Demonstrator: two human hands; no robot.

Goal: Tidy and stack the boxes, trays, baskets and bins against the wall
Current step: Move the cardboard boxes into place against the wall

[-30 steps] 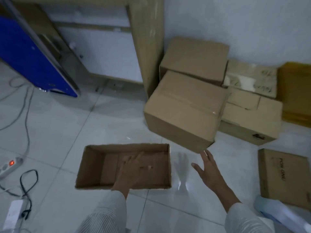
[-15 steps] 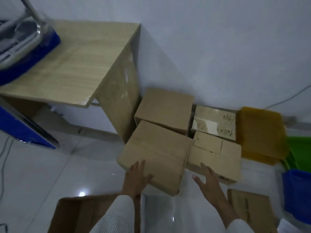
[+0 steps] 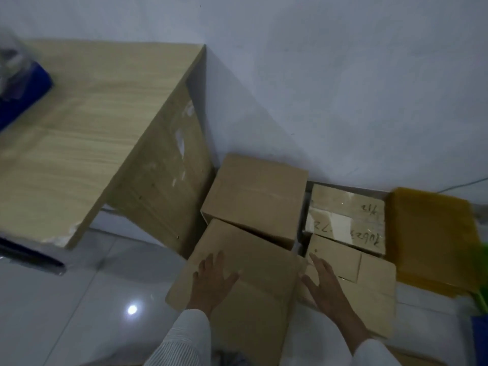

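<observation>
A large closed cardboard box (image 3: 258, 262) lies tilted in front of me, its far edge leaning on a second closed box (image 3: 256, 196) that stands against the wall. My left hand (image 3: 212, 281) lies flat on the tilted box's top, fingers spread. My right hand (image 3: 323, 282) is open at that box's right side, over the gap to a flatter box (image 3: 369, 281). Behind the flatter one sits a taped box with handwriting (image 3: 346, 215), close to the wall.
A wooden desk (image 3: 87, 122) stands on the left, its side panel (image 3: 169, 186) next to the boxes. A yellow tray (image 3: 433, 233) lies to the right by the wall, with green (image 3: 482, 281) and blue (image 3: 479, 339) bins at the right edge. White floor tiles (image 3: 66, 313) stretch left.
The view has risen from the floor toward the wall. My hands moved from over the open box on the floor to the tilted closed box, the left landing on top, the right reaching its side.
</observation>
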